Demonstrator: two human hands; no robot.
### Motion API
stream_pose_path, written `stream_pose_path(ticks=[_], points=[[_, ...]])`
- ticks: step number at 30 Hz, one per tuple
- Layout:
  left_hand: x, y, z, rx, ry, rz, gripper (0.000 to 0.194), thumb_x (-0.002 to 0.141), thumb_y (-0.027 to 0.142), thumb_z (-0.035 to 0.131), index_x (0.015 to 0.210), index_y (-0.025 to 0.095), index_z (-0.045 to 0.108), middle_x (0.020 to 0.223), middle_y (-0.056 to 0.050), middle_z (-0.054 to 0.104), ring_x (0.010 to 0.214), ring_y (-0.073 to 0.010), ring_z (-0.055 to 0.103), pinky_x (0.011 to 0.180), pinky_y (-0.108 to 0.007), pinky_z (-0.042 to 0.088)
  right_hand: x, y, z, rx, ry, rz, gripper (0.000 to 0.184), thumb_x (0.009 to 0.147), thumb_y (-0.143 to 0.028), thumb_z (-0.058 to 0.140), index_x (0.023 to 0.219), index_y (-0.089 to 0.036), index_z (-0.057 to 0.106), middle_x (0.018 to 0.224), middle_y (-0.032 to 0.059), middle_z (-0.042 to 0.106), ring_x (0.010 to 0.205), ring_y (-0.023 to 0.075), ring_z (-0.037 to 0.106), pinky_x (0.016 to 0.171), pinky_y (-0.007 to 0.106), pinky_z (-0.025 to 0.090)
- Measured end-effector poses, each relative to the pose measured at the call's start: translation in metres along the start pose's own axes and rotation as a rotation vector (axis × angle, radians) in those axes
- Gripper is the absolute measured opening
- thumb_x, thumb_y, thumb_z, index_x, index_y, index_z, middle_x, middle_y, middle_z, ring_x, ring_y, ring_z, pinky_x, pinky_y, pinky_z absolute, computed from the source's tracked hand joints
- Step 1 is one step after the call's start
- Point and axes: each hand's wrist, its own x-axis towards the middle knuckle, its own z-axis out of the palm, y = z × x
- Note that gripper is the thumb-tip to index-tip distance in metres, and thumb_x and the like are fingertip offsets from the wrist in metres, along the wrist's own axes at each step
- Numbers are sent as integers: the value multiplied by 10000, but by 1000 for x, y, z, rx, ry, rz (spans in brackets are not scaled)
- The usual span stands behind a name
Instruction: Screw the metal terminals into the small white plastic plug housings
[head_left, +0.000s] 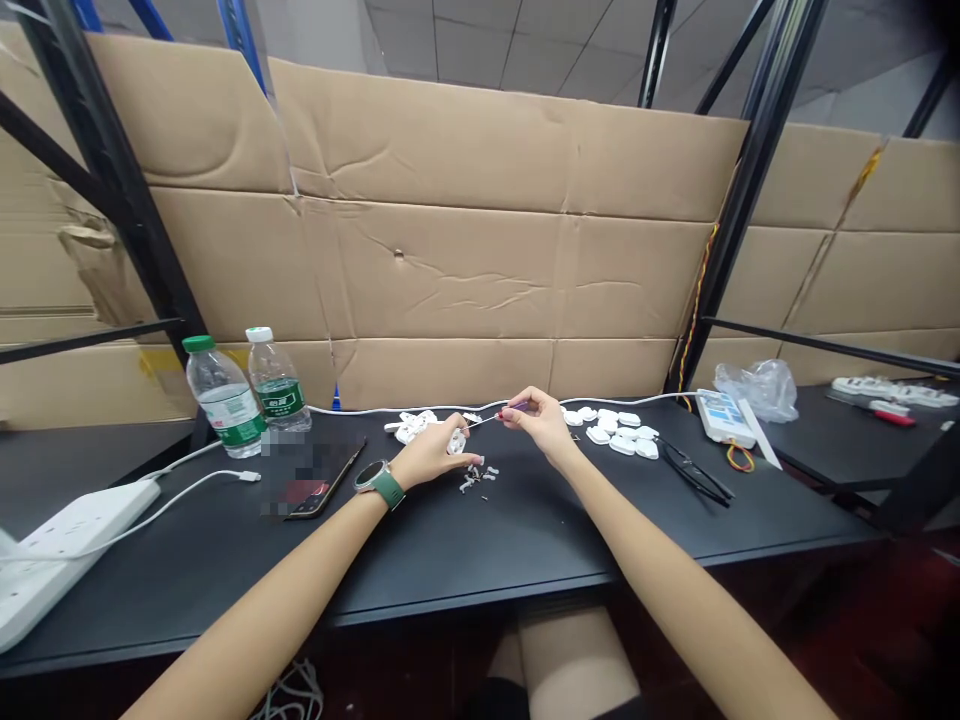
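My left hand (435, 452), with a green-strapped watch at the wrist, is closed around a small white plastic part (457, 441) held just above the black table (465, 550). My right hand (536, 420) pinches a thin screwdriver (499, 415) with a red and purple handle, its tip pointing left at the white part. Small loose white pieces and screws (478, 477) lie on the table just under my hands. A pile of white plastic parts (412, 425) sits behind my left hand, and a group of white oval covers (619, 432) lies to the right of my right hand.
Two water bottles (247, 392) stand at the back left beside a phone (324, 478). A white power strip (64, 535) with cables lies at the far left. Black pliers (694, 470), a white device (724, 417) and a plastic bag (754, 387) are at the right. Cardboard walls the back.
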Motion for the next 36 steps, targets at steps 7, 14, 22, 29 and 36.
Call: stream_pose_path(ticks=[7,14,22,29,36], points=[[0,1,-1,5,30,0,500,816,641,698,1067,237,543,763,19,634,688,-208,590,620,-268,356,1,-2,-1,38,24,-13,418,648,-474,914,838,-205,656,799,22,736,863,249,775,775,349,653],[0,2,-2,5,24,10,489,819,632,699,1061,240,535,797,11,643,724,-218,606,646,-273,366,0,-3,0,37,9,-10,423,652,-480,913,845,-201,660,809,29,743,870,247,776,793,353,651],[0,5,-2,-14,8,0,493,827,635,687,1057,232,523,775,12,630,709,-217,594,636,-274,353,-2,-2,1,2,0,-14,421,652,-494,903,835,-209,653,824,38,755,892,252,772,800,363,647],[0,6,-3,-6,21,-23,493,819,636,692,1063,239,530,729,32,607,663,-198,571,613,-262,326,-2,-4,0,23,32,-28,438,642,-502,908,832,-207,647,809,28,746,869,246,774,787,360,646],[0,4,-4,10,27,-17,501,814,658,684,1049,244,527,717,36,596,656,-197,561,606,-258,314,-1,-1,-1,24,26,-19,433,650,-498,905,840,-203,652,816,33,753,883,244,775,779,342,648]])
